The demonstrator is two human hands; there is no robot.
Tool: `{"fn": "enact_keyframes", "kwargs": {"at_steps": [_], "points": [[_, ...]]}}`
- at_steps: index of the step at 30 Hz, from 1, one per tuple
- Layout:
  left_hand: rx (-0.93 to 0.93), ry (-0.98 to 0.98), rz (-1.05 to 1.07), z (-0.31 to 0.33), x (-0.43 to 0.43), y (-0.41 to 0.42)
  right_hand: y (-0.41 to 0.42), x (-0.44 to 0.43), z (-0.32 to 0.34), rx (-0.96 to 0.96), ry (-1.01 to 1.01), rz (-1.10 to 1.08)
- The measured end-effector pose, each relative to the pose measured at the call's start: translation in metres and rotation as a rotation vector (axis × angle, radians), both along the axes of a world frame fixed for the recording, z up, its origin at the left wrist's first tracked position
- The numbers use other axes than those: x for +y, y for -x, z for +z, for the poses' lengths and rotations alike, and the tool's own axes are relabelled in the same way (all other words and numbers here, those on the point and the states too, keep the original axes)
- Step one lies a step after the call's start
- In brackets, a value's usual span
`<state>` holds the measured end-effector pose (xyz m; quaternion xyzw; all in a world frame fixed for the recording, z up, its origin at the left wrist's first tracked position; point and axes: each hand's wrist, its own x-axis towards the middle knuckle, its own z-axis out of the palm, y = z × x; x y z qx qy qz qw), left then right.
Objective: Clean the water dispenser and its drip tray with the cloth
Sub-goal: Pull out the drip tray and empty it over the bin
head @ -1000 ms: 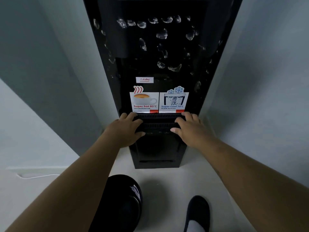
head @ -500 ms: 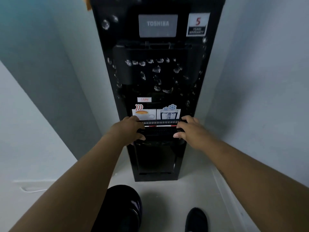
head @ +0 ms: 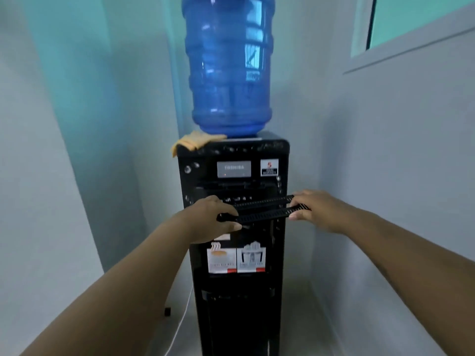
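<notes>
- Drip tray (head: 264, 210): black, slotted, held level in front of the water dispenser's (head: 235, 253) upper front, clear of its body, right end slightly higher and farther.
- Left hand (head: 208, 219): fingers curled closed round the tray's left end, thumb underneath.
- Right hand (head: 314, 208): closed on the tray's right end, fingers over the top, thumb below.
- Dispenser: tall black cabinet standing in a corner, blurred droplets or suds spotted on its top edge and front panel; hot and cold stickers (head: 236, 260) sit below the hands.
- Cloth (head: 195, 143): yellow, crumpled on the dispenser's top at the far left corner, one fold hanging over the edge, touching the base of the blue water bottle (head: 228, 65).
- Bottle: inverted on top, upright.
- Pale walls close in on left and right; window frame (head: 411, 29) high on the right.
- White cable (head: 180, 327) trails on the floor left of the cabinet base.
</notes>
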<state>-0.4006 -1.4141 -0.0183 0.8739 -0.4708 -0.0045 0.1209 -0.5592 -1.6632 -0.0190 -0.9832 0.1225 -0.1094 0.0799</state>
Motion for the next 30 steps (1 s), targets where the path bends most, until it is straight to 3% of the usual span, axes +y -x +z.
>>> {"fn": "enact_keyframes", "kwargs": {"at_steps": [8, 13, 21, 25, 30], "points": [[-0.142, 0.281, -0.075, 0.095, -0.042, -0.02, -0.029, -0.039, 0.11, -0.145, 0.059, -0.035], [-0.076, 0.396, 0.004, 0.121, -0.074, -0.057, -0.087, -0.045, 0.127, -0.447, -0.096, -0.08], [-0.232, 0.454, 0.332, 0.102, -0.122, -0.095, -0.163, -0.057, 0.097, -0.29, -0.009, -0.121], [-0.309, 0.501, 0.355, 0.088, -0.131, -0.097, -0.175, -0.064, 0.086, -0.335, 0.016, -0.128], [-0.459, 0.478, 0.301, 0.097, -0.115, -0.092, -0.163, -0.053, 0.089, -0.248, 0.04, -0.177]]}}
